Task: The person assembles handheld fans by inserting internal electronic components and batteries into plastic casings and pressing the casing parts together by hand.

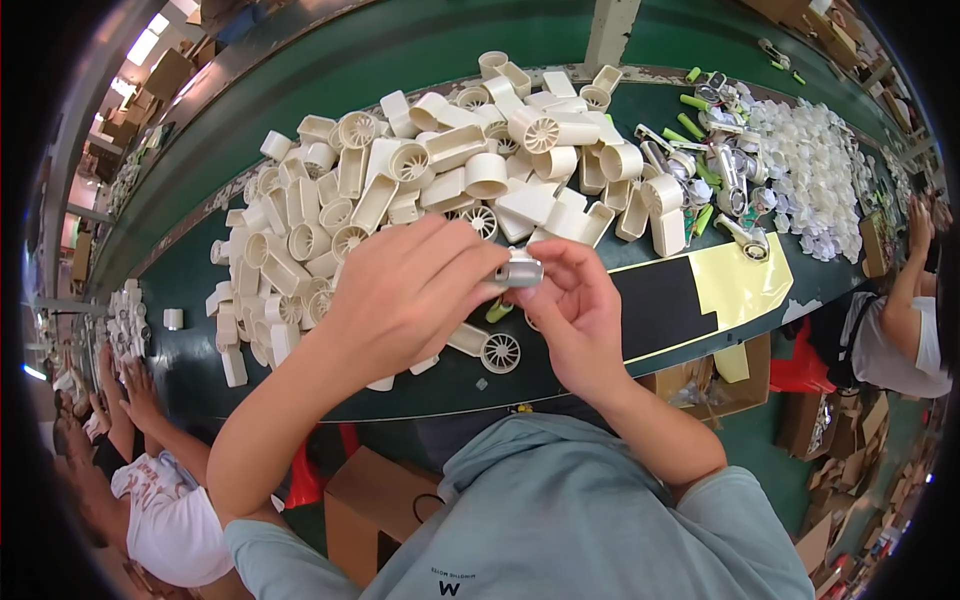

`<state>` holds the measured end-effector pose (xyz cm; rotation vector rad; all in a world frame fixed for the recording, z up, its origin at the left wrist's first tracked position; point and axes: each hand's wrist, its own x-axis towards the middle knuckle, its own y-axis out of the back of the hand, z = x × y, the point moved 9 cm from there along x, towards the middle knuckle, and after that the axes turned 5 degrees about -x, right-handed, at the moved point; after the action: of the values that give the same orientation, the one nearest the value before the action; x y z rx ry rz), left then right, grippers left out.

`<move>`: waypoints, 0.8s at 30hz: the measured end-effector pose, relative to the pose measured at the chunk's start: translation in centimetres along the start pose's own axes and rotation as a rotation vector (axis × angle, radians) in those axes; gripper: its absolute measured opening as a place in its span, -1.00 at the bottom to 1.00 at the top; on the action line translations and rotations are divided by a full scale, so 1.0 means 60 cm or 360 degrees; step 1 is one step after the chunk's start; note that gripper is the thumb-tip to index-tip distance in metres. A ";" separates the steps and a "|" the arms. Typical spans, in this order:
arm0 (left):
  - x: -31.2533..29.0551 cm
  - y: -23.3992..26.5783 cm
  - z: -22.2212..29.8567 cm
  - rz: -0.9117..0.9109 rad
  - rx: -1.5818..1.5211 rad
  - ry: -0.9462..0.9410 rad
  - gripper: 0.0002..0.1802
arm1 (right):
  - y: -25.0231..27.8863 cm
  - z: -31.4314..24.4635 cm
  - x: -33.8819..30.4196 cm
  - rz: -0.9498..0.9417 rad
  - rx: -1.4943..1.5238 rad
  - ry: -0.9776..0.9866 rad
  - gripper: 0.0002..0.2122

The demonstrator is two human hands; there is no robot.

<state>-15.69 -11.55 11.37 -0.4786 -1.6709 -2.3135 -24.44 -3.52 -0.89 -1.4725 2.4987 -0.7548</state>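
Silver-white part (522, 271) is up in both hands, above the near edge of the housing pile, mid-bench. Grip: left hand (415, 290) comes over the top, fingertips closed on its left end; right hand (577, 310) has thumb and index pinched on the other end, remaining fingers loosely curled. Fingers cover most of it, so can't tell one piece from two, or whether any seam is seated

Doing it well, my read: brace with one hand, let the other do the turning or pressing; push square to the part, not at an angle; thumb pads off any edge that could pinch; light force first since it looks small and smooth, could slip into the pile. Worth tilting it to check the hidden side

Surface: dark green bench (185, 385), heaped with cream plastic housings (486, 175), many with finned round ends. One loose housing (500, 353) lies just below the hands. To the right: green cylindrical cells (692, 126) among silver assemblies (733, 180), then a heap of translucent pieces (812, 150). Nearer, a black sheet (655, 308) beside a yellow sheet (745, 292)

Room: co-workers seated left (175, 520) and right (905, 335), cardboard box (375, 505) under the bench, red bag (800, 367) on the right
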 end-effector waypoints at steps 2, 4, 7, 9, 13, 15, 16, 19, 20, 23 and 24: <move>-0.001 -0.015 -0.016 0.0009 -0.0073 0.0105 -0.63 | 0.009 0.007 0.010 0.0015 -0.0092 -0.0045 -0.68; -0.013 -0.023 -0.023 0.0110 -0.0127 0.0182 -0.63 | 0.017 0.001 0.012 0.0023 -0.0220 -0.0003 -0.69; -0.060 -0.017 -0.045 0.0433 -0.0323 0.0388 -0.69 | 0.036 -0.040 0.000 0.0086 -0.0624 0.0163 -0.69; -0.112 -0.008 -0.055 0.0700 -0.0418 0.0592 -0.69 | 0.035 -0.065 -0.050 0.0045 -0.0891 0.0405 -0.77; -0.193 0.003 -0.043 0.0873 -0.0402 0.0732 -0.66 | -0.033 -0.043 -0.120 -0.0501 -0.1119 0.0414 -0.82; -0.212 0.014 -0.031 0.0886 -0.0399 0.0681 -0.68 | -0.023 -0.016 -0.136 -0.0450 -0.1127 0.0325 -0.81; -0.227 0.022 -0.029 0.0900 -0.0349 0.0709 -0.68 | -0.048 0.011 -0.152 -0.0765 -0.1239 0.0318 -0.79; -0.264 0.039 -0.029 0.0949 -0.0315 0.0867 -0.68 | -0.085 0.138 -0.227 -0.1392 -0.1355 0.0056 -0.82; -0.269 0.043 -0.030 0.0968 -0.0295 0.0873 -0.68 | -0.081 0.156 -0.230 -0.1417 -0.1354 0.0069 -0.82; -0.271 0.052 -0.009 0.1036 -0.0255 0.0666 -0.70 | -0.030 0.189 -0.230 -0.1190 -0.1872 0.0200 -0.82; -0.276 0.053 -0.011 0.1046 -0.0253 0.0683 -0.70 | -0.005 0.203 -0.228 -0.1116 -0.2113 0.0124 -0.81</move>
<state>0.64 -13.02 7.28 -0.4356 -0.9487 -1.8823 -12.79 3.80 -12.98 -2.7126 2.4980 1.1453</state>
